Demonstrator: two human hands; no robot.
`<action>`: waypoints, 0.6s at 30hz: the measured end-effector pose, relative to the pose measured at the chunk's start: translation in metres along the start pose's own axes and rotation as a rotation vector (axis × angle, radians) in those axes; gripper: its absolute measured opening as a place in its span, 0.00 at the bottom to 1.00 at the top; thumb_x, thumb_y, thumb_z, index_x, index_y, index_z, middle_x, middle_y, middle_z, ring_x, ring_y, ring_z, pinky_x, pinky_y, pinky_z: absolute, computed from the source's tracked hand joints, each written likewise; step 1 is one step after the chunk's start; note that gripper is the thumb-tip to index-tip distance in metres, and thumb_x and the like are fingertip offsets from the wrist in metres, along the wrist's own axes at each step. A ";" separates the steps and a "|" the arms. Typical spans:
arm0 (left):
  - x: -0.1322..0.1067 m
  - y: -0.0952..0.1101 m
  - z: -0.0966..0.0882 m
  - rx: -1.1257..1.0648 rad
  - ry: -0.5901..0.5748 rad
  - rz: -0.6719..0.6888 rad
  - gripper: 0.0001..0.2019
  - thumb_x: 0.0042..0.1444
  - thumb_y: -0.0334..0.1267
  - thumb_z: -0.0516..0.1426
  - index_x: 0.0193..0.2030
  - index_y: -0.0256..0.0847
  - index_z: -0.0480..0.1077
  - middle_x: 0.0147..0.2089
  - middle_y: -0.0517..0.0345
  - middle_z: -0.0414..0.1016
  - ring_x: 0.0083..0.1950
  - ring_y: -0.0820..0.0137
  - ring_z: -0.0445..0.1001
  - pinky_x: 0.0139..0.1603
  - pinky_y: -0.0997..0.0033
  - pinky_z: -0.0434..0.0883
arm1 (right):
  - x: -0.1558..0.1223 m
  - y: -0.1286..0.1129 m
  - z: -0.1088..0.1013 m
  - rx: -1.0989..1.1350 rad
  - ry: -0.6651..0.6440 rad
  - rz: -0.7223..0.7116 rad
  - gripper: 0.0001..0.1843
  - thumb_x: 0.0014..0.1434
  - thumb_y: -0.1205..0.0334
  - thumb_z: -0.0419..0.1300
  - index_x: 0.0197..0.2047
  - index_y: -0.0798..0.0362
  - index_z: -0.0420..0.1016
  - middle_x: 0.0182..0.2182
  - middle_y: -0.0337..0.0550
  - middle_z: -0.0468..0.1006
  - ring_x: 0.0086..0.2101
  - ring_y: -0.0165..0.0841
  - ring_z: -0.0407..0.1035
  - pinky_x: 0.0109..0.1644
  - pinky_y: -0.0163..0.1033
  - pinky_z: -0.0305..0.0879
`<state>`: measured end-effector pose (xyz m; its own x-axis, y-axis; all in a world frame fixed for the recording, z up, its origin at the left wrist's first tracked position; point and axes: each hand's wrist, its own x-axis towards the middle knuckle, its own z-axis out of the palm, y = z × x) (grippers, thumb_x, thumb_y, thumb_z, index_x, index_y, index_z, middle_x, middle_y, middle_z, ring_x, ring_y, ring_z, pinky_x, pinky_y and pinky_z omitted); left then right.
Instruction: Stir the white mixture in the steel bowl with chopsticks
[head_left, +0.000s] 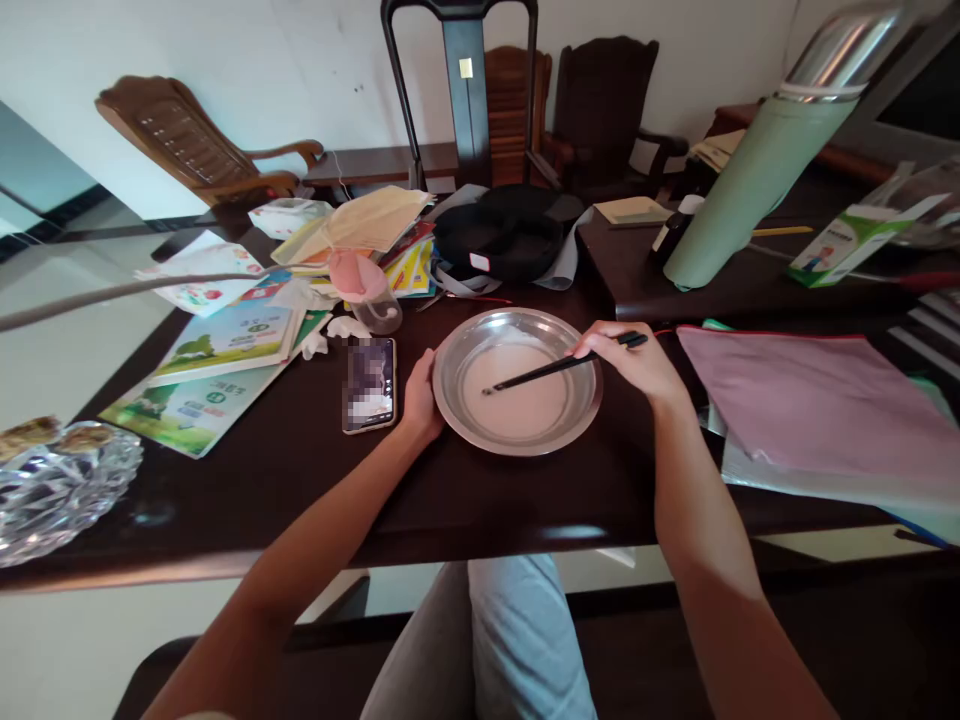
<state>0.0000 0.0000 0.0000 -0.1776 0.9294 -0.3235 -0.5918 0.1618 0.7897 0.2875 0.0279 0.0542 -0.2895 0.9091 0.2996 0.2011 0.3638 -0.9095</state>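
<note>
Pinching a pair of slim black chopsticks [551, 373], the right hand [628, 352] I watch through the head camera is closed around their upper part, with the back ends poking out past the knuckles. Their narrow tips come together over or in a smooth, milky, pale pinkish liquid [529, 400]; I cannot tell how deep they reach. That liquid fills the bottom of a shallow metal bowl [517, 443], shiny, with sloping sides and a flared rim, standing on the table in front of the person.

Against the bowl's left side rests the left hand [424, 397], palm to the curved metal; its fingers are mostly hidden, so I cannot tell how far they curl. Just beside that hand lies a flat phone [370, 385] in a pale-edged case, its screen partly pixelated.

The dark table [300, 500] has a glossy, polished surface. Further left I see glossy paper booklets [199, 400], crumpled white tissue [349, 328] and a faceted clear dish [71, 490]. Beyond the bowl sits a soft, rounded black bag [499, 240]. To the right are a limp pink pouch [810, 400] and a tilted-looking, matte green flask [757, 190] with a brushed-metal top.
</note>
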 end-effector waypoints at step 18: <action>0.000 -0.006 -0.004 -0.006 -0.009 -0.062 0.17 0.53 0.54 0.64 0.33 0.41 0.78 0.32 0.53 0.84 0.50 0.51 0.83 0.54 0.53 0.78 | 0.000 0.003 -0.004 -0.059 0.137 0.002 0.23 0.57 0.34 0.67 0.26 0.44 0.85 0.30 0.41 0.87 0.37 0.42 0.82 0.50 0.47 0.75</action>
<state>0.0003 -0.0020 -0.0065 -0.1333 0.9206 -0.3670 -0.6059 0.2173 0.7653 0.2924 0.0300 0.0525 -0.1592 0.9276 0.3379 0.2576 0.3694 -0.8928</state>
